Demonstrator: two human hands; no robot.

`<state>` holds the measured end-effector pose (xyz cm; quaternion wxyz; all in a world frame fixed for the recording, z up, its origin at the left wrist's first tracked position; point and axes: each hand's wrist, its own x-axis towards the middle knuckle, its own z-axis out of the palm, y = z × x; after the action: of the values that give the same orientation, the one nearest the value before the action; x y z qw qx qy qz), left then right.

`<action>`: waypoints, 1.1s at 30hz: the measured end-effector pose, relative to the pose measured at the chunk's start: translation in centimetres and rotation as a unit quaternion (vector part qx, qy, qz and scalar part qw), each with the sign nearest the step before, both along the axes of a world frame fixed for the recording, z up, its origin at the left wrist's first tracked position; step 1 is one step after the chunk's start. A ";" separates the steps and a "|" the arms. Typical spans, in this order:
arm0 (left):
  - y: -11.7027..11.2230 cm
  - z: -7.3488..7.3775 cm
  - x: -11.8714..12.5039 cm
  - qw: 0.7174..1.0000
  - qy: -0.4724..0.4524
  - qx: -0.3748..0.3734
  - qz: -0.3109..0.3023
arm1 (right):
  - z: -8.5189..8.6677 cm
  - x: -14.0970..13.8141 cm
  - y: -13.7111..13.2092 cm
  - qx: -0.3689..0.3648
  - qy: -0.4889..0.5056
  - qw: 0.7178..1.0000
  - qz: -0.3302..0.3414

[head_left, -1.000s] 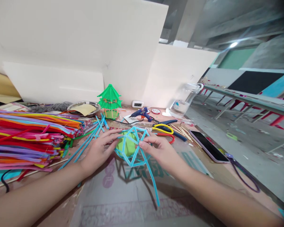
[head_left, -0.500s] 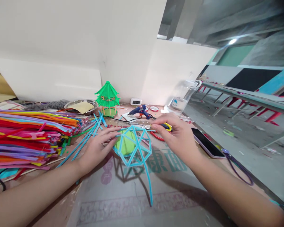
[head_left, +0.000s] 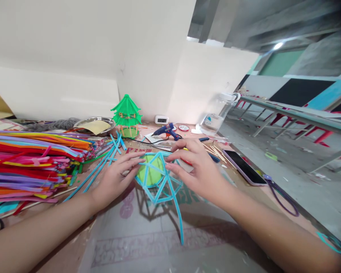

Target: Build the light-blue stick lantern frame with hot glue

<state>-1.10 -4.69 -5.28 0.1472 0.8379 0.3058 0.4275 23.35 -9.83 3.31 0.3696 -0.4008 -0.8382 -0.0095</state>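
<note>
A: What lies furthest left of the fingers?
B: A thick bundle of fuzzy stems (head_left: 31, 170), soft and velvety, in red, pink, purple and orange. Nearer the left fingertips, some loose blue stems (head_left: 99, 170) cross one another, thin and mostly straight.

A: And the left hand (head_left: 113, 182)?
B: Its long fingers reach forward, slightly bent, with the thumb tucked beneath; they hold the near-left edge of the blue frame (head_left: 163, 200) lightly.

A: Anything beyond those fingertips?
B: A small pavilion (head_left: 127, 113), with a bright green, tiered, shaggy-edged roof on thin, wood-coloured posts.

A: How is the frame built?
B: Slim blue struts meet in triangles, like an open cage between the two sets of fingertips. A smooth, rounded green piece (head_left: 150, 170) shows through it, closest to the left fingers. One long blue tail (head_left: 178, 216) curves down, well clear of both hands.

A: The right hand (head_left: 199, 170)?
B: Fingers curled, thumb and fingertips only narrowly apart at the frame's upper right. I can't tell whether they grip a strut.

A: Past those knuckles?
B: Pale, slender wooden sticks (head_left: 216, 153), then, further right, a flat, glossy black phone (head_left: 246, 168).
</note>
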 end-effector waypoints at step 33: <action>2.6 -1.0 -0.1 0.955 -0.153 -0.252 0.042 | 0.8 1.2 0.4 -0.028 0.136 0.990 -0.015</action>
<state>-1.25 -2.08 -6.29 0.3803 0.6843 0.4127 0.4656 24.59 -9.48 4.07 0.4685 -0.4209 -0.7742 0.0633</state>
